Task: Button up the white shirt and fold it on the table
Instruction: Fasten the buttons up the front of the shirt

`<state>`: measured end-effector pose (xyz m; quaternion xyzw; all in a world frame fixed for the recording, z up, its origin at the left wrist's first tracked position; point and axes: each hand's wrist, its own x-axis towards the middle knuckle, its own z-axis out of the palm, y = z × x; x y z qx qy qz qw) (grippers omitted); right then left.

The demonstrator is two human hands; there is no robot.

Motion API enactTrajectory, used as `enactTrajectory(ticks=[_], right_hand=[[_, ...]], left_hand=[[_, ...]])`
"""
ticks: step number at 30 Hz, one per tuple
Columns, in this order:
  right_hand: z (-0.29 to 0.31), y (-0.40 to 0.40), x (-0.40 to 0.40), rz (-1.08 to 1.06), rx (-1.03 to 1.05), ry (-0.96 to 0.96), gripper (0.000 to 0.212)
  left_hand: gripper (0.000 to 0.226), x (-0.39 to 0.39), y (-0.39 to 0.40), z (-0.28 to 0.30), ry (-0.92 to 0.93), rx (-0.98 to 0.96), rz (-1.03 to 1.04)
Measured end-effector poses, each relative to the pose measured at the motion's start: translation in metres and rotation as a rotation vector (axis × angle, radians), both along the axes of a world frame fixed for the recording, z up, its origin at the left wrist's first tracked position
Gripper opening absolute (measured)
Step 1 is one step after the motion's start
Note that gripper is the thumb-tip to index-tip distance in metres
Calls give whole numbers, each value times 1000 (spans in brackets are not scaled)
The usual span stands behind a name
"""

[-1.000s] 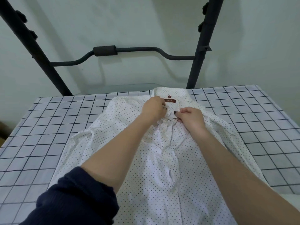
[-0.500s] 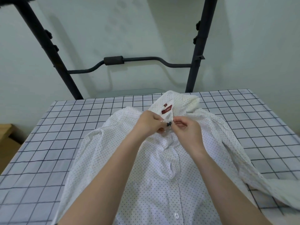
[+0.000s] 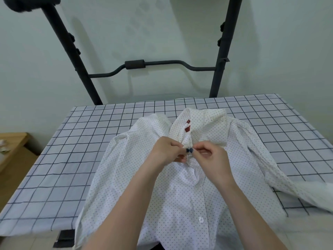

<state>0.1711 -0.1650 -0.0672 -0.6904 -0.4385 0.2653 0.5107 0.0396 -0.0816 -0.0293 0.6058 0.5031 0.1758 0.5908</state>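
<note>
A white shirt [image 3: 137, 177] with small dark dots lies face up on the checked table [image 3: 75, 150], collar at the far end with a red label [image 3: 187, 128] inside. My left hand [image 3: 167, 150] and my right hand [image 3: 210, 156] meet just below the collar, each pinching an edge of the shirt's front placket. The fabric bunches between my fingertips. A white button [image 3: 201, 219] shows lower on the closed placket. The right sleeve [image 3: 297, 192] trails off toward the table's right edge.
A black metal frame [image 3: 219, 69] with a curved crossbar stands behind the table against a pale wall. A wooden piece of furniture [image 3: 12, 150] sits low at the left. The shirt's hem hangs over the near table edge.
The shirt's collar has lifted and stands up more. Both hands have drawn closer together at the top of the placket, and the view has tilted back.
</note>
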Motion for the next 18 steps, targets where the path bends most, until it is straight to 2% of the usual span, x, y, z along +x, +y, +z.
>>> enactTrajectory(ticks=[3, 8, 11, 13, 16, 18], right_hand=[[-1, -8, -9, -16, 10, -17, 5], [-5, -17, -21, -40, 134, -200, 6], [-5, -19, -21, -9, 128, -228, 8], [-3, -20, -18, 21, 90, -134, 12], [2, -22, -16, 36, 31, 140, 13], [2, -22, -15, 28, 9, 249, 10]], left_hand=[[10, -2, -8, -2, 10, -1, 8], [11, -1, -16, -4, 43, 42, 13], [12, -2, -17, -5, 58, 70, 17], [14, -2, -17, -6, 56, 69, 10], [16, -3, -16, -6, 74, 81, -30], [18, -4, -17, -5, 87, 104, -64]])
